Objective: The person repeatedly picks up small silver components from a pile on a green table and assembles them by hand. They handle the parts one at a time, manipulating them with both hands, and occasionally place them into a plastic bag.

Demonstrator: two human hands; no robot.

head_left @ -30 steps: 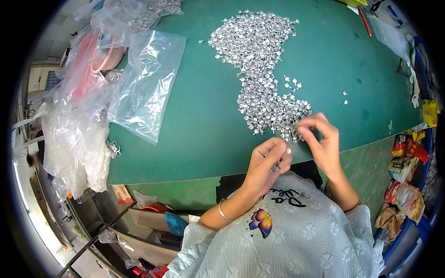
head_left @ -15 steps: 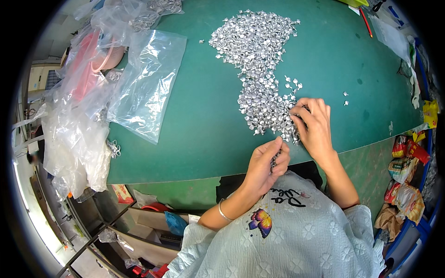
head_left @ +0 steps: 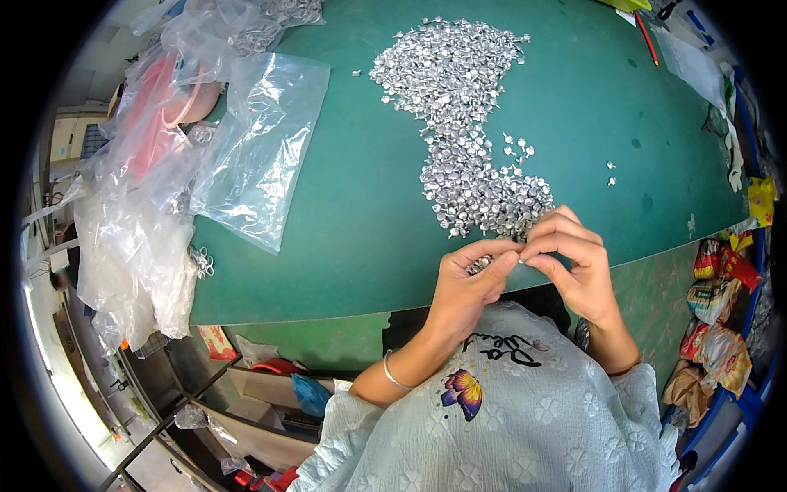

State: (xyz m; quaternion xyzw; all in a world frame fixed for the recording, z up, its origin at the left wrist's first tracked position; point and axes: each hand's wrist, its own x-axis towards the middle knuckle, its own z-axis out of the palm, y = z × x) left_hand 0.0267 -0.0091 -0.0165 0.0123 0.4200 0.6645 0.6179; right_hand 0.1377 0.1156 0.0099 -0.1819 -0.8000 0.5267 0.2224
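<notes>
A long pile of small silver metal pieces (head_left: 459, 107), with round heads and short stems, runs down the green tabletop toward me. At its near end my left hand (head_left: 463, 287) is closed around several of these pieces (head_left: 479, 265), its thumb and forefinger pressed together. My right hand (head_left: 580, 266) meets it at the fingertips, pinching one small silver piece (head_left: 520, 261) between thumb and forefinger. Fingers hide most of that piece. Both hands are just above the table's front edge, beside the pile.
A flat clear plastic bag (head_left: 262, 148) lies left of the pile, next to crumpled bags and a pink basket (head_left: 193, 107). A few loose pieces (head_left: 611, 172) rest to the right. A red pencil (head_left: 648, 39) lies at the far right. Snack packets (head_left: 717, 353) sit beyond the table's right side.
My right hand has come from the pile's near end toward me and now touches the left fingertips with a small piece. My left hand has turned slightly, showing the pieces inside.
</notes>
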